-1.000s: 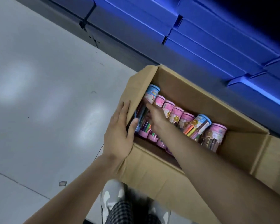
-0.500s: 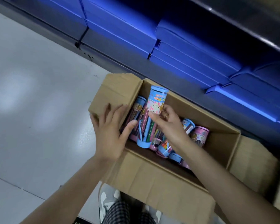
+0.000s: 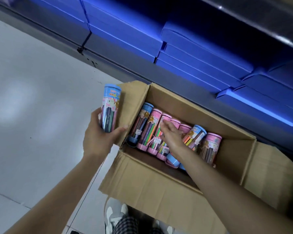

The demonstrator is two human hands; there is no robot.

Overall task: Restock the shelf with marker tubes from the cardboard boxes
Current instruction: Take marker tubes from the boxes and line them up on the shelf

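The blue-capped marker tube (image 3: 110, 108) has passed from my right hand to my left hand (image 3: 98, 139), now grasped outside the cardboard box (image 3: 142, 179) (left flap side). My right hand (image 3: 172, 134), fingers released, reaches over the remaining tubes (image 3: 152, 127); the shelf (image 3: 201, 53) waits beyond.

floor (image 3: 32, 107): pale grey, glossy, soft light patches | shelf base (image 3: 125, 65): dark grey, along floor | blue boxes (image 3: 201, 53): stacked on shelf

Pink and blue marker tubes (image 3: 152, 130), brown cardboard box (image 3: 152, 181), blue shelf boxes (image 3: 201, 53)
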